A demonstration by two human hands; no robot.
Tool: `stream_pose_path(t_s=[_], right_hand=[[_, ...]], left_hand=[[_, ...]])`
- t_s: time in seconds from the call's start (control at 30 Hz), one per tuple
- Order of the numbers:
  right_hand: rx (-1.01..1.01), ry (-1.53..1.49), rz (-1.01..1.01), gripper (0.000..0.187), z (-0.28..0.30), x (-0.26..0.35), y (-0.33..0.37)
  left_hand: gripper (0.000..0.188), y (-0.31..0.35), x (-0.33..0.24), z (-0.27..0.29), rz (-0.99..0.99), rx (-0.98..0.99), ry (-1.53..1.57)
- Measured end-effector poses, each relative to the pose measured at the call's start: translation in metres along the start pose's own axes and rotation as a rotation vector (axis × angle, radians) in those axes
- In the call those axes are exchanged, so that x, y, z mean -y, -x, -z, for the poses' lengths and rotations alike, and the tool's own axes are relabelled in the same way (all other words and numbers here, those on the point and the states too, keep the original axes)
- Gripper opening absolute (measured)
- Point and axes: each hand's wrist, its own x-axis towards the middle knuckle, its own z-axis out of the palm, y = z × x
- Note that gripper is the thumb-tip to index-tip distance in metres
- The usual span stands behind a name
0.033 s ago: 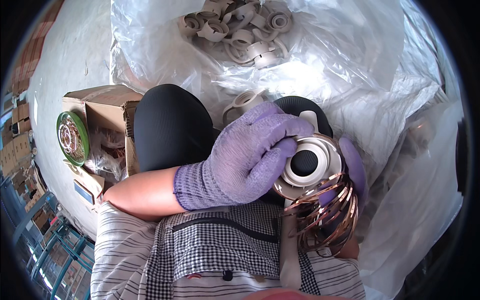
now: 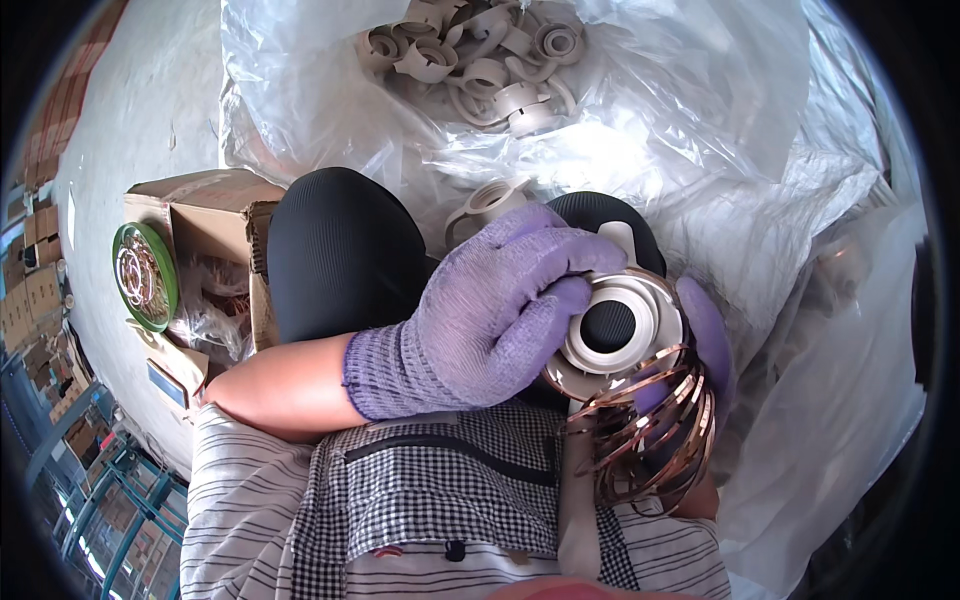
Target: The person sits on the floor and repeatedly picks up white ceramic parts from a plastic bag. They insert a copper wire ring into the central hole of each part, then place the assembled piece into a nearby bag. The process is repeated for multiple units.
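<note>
My left hand (image 2: 490,310), in a purple knit glove, pinches the left side of a white plastic ring fitting (image 2: 647,318). A tab stands up from the fitting's far side, and its round hole shows a dark knee beneath. My right hand (image 2: 708,335), gloved alike, steadies the fitting from the right, its fingers partly hidden behind it. A bunch of thin copper-coloured rings (image 2: 693,425) hangs about the right fingers, just nearer than the fitting. One copper-coloured band seems to lie around the fitting's rim. Another pale ring fitting (image 2: 490,203) rests beyond the left hand, between the knees.
A clear plastic bag (image 2: 310,90) ahead holds many similar pale fittings (image 2: 485,75). On the left stands an open cardboard box (image 2: 215,225) with plastic-wrapped contents. A green round tray (image 2: 170,290) of copper-coloured rings sits at its side. More plastic sheeting (image 2: 830,400) lies to the right.
</note>
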Motion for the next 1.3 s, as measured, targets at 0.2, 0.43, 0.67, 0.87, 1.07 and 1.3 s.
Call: stream_pose_path(t_s=[0.2,0.43,0.67,0.87,1.07,1.3], right_hand=[[0.030,-0.007,-0.017,0.064,0.004,-0.009,-0.001],[0.181,0.035,-0.101,0.054,0.020,-0.009,-0.008],[-0.023,-0.449,-0.693,0.051,0.027,-0.024,0.007],[-0.008,-0.770,-0.574,0.056,0.014,-0.003,-0.002],[0.045,-0.218,-0.059,0.069,0.001,-0.020,0.007],[0.170,-0.003,-0.097,0.076,0.013,-0.006,0.003]], left_hand=[[0.055,0.004,0.005,0.015,-0.058,0.174,0.047],[0.098,0.009,0.014,0.012,-0.110,0.199,-0.098],[0.099,0.006,0.014,0.012,-0.144,0.204,-0.055],[0.085,0.013,0.013,0.010,-0.110,0.243,0.014],[0.077,0.021,0.011,0.000,-0.139,0.219,-0.022],[0.083,0.022,0.010,-0.005,-0.162,0.177,-0.116]])
